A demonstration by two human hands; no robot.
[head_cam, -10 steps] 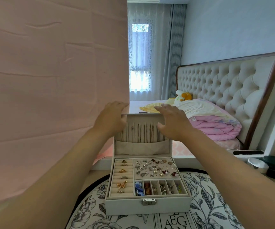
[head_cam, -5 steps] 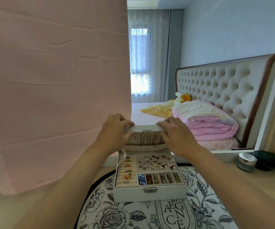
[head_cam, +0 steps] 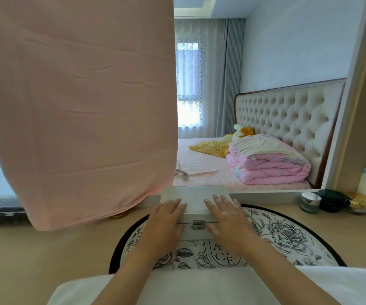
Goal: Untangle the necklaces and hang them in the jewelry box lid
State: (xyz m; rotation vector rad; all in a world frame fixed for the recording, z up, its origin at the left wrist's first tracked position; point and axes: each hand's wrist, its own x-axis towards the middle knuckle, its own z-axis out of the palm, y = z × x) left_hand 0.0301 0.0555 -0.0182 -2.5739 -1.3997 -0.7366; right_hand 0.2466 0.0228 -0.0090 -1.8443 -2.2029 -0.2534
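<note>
The white jewelry box (head_cam: 194,200) stands closed on a round floral mat (head_cam: 287,236), its metal clasp (head_cam: 198,224) facing me. My left hand (head_cam: 166,219) lies flat on the left part of the lid with straight fingers. My right hand (head_cam: 226,213) lies flat on the right part of the lid in the same way. The necklaces and the trays are hidden inside the box.
A pink cloth (head_cam: 78,102) hangs over the mirror's left half, down to the tabletop. Cosmetic jars (head_cam: 331,200) stand at the right by the mirror frame. A dark clear-lidded case (head_cam: 3,211) sits at the far left. White fabric (head_cam: 199,285) covers my lap.
The lid, upright a second ago with necklaces hanging in it, has been swung down and now lies shut. Both hands moved from gripping its top edge to resting flat on it.
</note>
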